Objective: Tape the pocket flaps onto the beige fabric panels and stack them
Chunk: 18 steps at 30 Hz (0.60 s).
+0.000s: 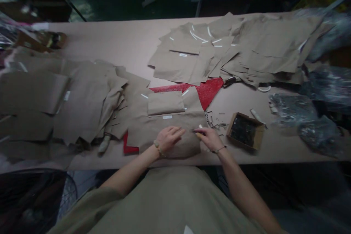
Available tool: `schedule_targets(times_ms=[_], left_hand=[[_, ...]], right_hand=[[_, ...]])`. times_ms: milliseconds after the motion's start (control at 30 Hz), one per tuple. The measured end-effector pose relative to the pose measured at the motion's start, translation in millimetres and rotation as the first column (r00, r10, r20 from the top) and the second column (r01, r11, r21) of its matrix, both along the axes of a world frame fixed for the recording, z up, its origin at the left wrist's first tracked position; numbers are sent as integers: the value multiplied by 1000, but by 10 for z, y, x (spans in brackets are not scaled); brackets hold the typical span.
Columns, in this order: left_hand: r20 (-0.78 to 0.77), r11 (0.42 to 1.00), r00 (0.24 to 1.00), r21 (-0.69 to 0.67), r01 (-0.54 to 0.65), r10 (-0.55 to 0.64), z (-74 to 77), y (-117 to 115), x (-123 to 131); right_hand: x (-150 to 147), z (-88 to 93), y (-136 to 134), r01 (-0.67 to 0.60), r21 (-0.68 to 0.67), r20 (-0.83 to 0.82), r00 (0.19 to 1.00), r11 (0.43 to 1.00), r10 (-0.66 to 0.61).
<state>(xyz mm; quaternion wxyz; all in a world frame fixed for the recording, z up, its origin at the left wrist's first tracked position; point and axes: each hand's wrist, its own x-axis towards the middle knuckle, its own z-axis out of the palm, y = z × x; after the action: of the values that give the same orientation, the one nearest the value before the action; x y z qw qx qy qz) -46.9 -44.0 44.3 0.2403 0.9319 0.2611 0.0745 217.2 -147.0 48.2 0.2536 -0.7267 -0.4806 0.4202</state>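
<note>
Khaki cloth panel [167,144] lies lower centre of frame on the worktop [123,40], right under my hands, w/ a folded flap [166,103] on top & a white tag [167,117] just below it. Can't tell if flap's attached. L hand [169,139] spread flat, pressing on panel; R hand [210,138] pinching a small pale bit [197,135], prob. chalk, not sure. Done so far, as it looks: big khaki pile [82,98] at left of frame, khaki stack [268,44] upper right, many pieces white-marked. Red sheet [205,91] pokes out under panel. Right of R hand: metal scraps [214,122] close by, cardboard box [244,131] of dark parts, then plastic bags [292,109] toward right edge.
</note>
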Motion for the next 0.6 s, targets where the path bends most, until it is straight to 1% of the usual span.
schedule_targets(times_ms=[33,67,100,167,233,300,333,400,433,500,533,600], left_hand=[[38,999,998,2,41,-41,7,-46,-9],[54,999,997,-6,53,-52,11,-67,-26],[53,999,998,-24,46,-44,11,-65,-54],[28,997,1000,-75,6,-3,-8,3,-130],[8,991,998,-118,-64,65,-62,140,-202],[-13,970,980,-145,-198,198,-156,320,-235],[-30,947,959,-151,-283,282,-216,416,-232],[-77,891,904,-154,-428,421,-344,594,-191],[-97,871,885,-155,-466,456,-407,666,-160],[-126,866,880,-159,-474,458,-509,764,-90],[-138,871,884,-159,-464,446,-544,791,-58],[-167,878,887,-149,-455,431,-582,810,-6]], right_hand=[[-268,13,110,-83,17,-128,988,996,85],[-496,16,206,-132,36,-236,962,991,137],[-673,9,288,-147,47,-315,936,988,154],[-864,-21,413,-112,39,-388,914,993,119],[-868,-57,504,-34,11,-372,928,999,35],[-762,-82,572,56,16,-282,958,998,-49],[-694,-90,595,96,32,-197,976,995,-88],[-565,-107,610,122,54,63,990,991,-125],[-515,-121,599,100,39,213,971,994,-106],[-456,-168,548,24,-55,452,892,998,4],[-445,-199,514,-11,-111,518,853,994,68],[-446,-270,451,-53,-189,571,806,980,154]])
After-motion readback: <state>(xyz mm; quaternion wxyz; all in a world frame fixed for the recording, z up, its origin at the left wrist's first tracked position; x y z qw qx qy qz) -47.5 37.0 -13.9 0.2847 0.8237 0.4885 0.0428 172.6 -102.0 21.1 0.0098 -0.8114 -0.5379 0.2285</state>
